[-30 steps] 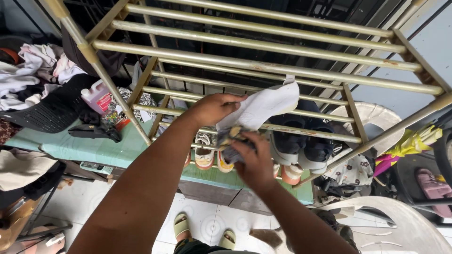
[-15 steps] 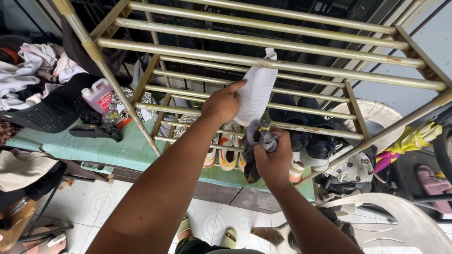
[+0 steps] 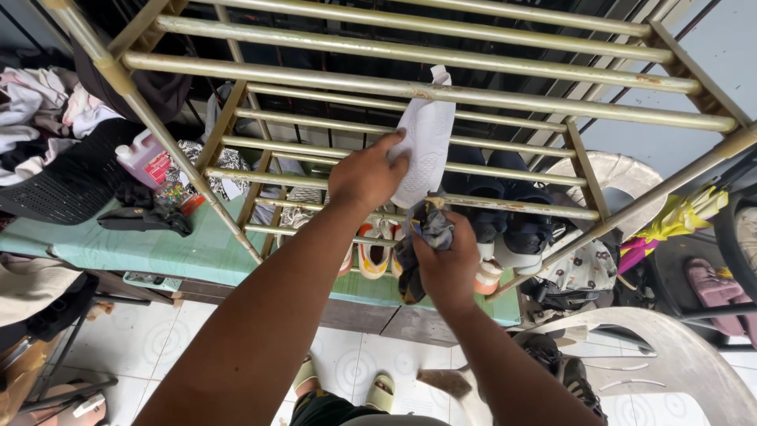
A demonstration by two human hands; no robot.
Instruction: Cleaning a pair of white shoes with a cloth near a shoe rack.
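My left hand [image 3: 365, 175] grips a white shoe [image 3: 426, 134], sole toward me, toe end up against a rail of the gold metal rack [image 3: 505, 99]. My right hand [image 3: 443, 264] is just below it, closed on a crumpled dark grey rag [image 3: 424, 230] that hangs down past my palm. The rag touches the shoe's lower end. Behind both hands, pairs of shoes sit on the rack's lower shelf: dark blue ones [image 3: 516, 229] and orange-and-white ones [image 3: 374, 252].
A green-topped table [image 3: 197, 252] stands under the rack, with a pink jug [image 3: 140, 158] and a black mesh basket [image 3: 75, 181] of clothes at left. White plastic chairs [image 3: 654, 363] and a yellow umbrella [image 3: 670, 225] are at right. My sandalled feet [image 3: 347, 386] stand on white tiles.
The white shoe has swung from lying sideways to standing toe-up against the rail. My right hand with the rag moved right and slightly up, staying under the shoe.
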